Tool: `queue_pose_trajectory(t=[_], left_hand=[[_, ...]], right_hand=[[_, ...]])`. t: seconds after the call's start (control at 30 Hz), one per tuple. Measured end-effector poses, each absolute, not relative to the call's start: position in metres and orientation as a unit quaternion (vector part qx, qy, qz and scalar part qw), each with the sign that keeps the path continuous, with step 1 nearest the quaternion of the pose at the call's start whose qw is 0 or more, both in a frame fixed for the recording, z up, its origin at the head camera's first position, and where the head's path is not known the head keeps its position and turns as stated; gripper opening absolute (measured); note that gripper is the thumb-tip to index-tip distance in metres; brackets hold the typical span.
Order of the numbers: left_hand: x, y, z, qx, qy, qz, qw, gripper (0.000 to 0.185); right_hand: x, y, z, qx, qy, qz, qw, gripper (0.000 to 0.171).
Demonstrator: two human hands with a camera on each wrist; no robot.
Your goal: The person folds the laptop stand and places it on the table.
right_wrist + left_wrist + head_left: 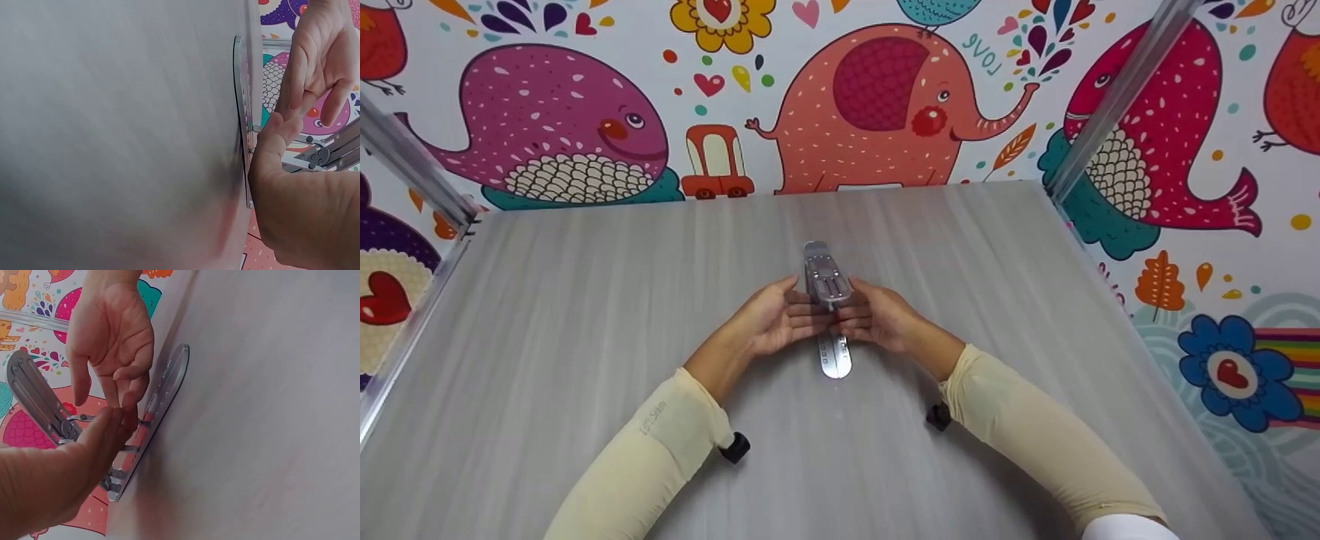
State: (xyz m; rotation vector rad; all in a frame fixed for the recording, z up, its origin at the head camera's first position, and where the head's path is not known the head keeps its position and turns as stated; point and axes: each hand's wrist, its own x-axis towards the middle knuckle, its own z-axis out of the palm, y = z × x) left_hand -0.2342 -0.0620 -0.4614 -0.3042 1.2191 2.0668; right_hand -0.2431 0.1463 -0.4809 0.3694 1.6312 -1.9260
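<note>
A silver metal folding stand [826,274] rises at mid-table, its upper plate raised and tilted above a flat, rounded base [835,361]. From the left, my left hand [776,316] reaches in with fingers extended between plate and base. Opposite it, my right hand [887,319] does likewise, so the fingertips of both hands come together by the stand's struts. Both thumbs point up beside the upper plate, not pinching it. In the left wrist view, the right palm [118,337] faces the camera with fingers loosely bent. Whether the fingertips touch the struts is partly hidden.
The grey wood-grain table [585,300] surrounds the stand. Behind it is a wall [622,30] printed with cartoon animals. Clear posts [1117,105] stand at the table's back corners. A black clip [735,448] hangs at the left sleeve, another [938,416] at the right.
</note>
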Motion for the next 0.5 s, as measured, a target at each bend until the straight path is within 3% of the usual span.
queue_pose_trajectory(t=[0.5], left_hand=[[-0.2409, -0.0611, -0.4647, -0.115, 0.504, 0.78, 0.351, 0.068]], right_hand=[[-0.2474, 0.1486, -0.4786, 0.126, 0.631, -0.71, 0.287, 0.052]])
